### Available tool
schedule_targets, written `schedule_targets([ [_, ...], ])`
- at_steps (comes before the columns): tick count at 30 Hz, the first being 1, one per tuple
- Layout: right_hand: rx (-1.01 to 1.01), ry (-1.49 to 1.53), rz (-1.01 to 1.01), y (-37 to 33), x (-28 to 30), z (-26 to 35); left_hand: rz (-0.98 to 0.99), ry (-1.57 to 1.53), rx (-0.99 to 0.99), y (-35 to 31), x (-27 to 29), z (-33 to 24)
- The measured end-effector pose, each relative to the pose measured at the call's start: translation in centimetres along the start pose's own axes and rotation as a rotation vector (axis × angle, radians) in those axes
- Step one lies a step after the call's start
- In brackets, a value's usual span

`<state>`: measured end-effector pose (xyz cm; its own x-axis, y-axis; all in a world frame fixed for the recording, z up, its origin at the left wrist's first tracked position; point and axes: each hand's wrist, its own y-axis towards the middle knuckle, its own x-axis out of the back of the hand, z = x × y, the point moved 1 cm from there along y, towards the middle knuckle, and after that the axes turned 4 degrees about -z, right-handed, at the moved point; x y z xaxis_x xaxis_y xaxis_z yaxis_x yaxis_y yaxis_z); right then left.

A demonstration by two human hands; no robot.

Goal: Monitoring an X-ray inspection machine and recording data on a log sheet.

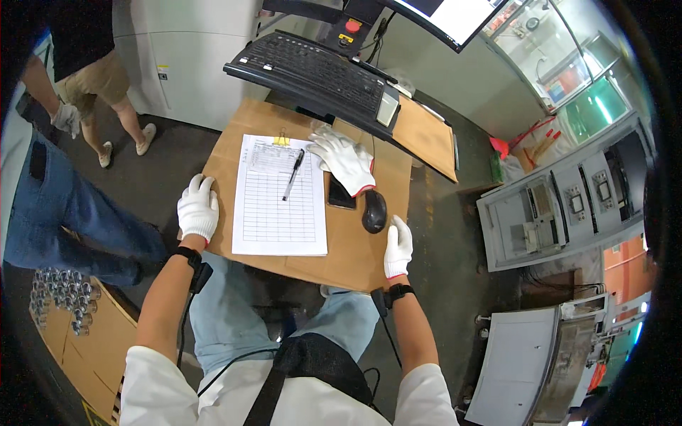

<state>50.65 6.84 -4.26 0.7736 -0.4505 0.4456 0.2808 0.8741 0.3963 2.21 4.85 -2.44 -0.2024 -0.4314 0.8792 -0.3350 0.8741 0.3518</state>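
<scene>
Both my hands wear white knitted gloves. My left hand (197,209) rests at the left edge of a cardboard-covered board (284,267), its fingers partly spread. At the right edge of that board is my right hand (398,247), fingers pointing away from me, with nothing seen in it. Between them lies a stack of printed table sheets (277,216), held at the top by a yellow binder clip (282,139). A black-and-clear pen (293,175) sits on the sheets. To their right are loose white gloves (344,157), a dark phone (341,194) partly under them, and a black mouse (374,212).
Beyond the board stand a black keyboard (316,74) on a tray, a monitor (455,18) and a red button (352,26). Another person in jeans (67,206) is close at left; one in shorts (99,82) stands farther off. Metal cylindrical parts (67,292) sit on cardboard at lower left.
</scene>
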Motion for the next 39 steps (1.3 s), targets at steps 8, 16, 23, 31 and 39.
schedule_targets([
  [8, -0.053, 0.074, 0.009, -0.1, -0.1, -0.2, -0.023, -0.011, -0.021, 0.4, -0.3, 0.2],
  [16, 0.012, -0.098, -0.005, 0.4, 0.0, 1.3, -0.050, -0.044, -0.044, 0.6, -0.8, 0.4],
  [23, -0.008, -0.100, 0.020, 0.1, -0.2, 2.1, -0.104, -0.058, -0.075, -0.3, 0.3, 0.5],
  [31, -0.069, -0.524, 0.090, 2.2, -2.9, 7.8, -0.083, -0.050, -0.065, -0.9, -0.5, 1.0],
  [39, 0.064, -0.657, 0.025, 1.8, -5.6, 6.5, -0.059, -0.038, -0.078, -0.1, -0.7, 0.3],
])
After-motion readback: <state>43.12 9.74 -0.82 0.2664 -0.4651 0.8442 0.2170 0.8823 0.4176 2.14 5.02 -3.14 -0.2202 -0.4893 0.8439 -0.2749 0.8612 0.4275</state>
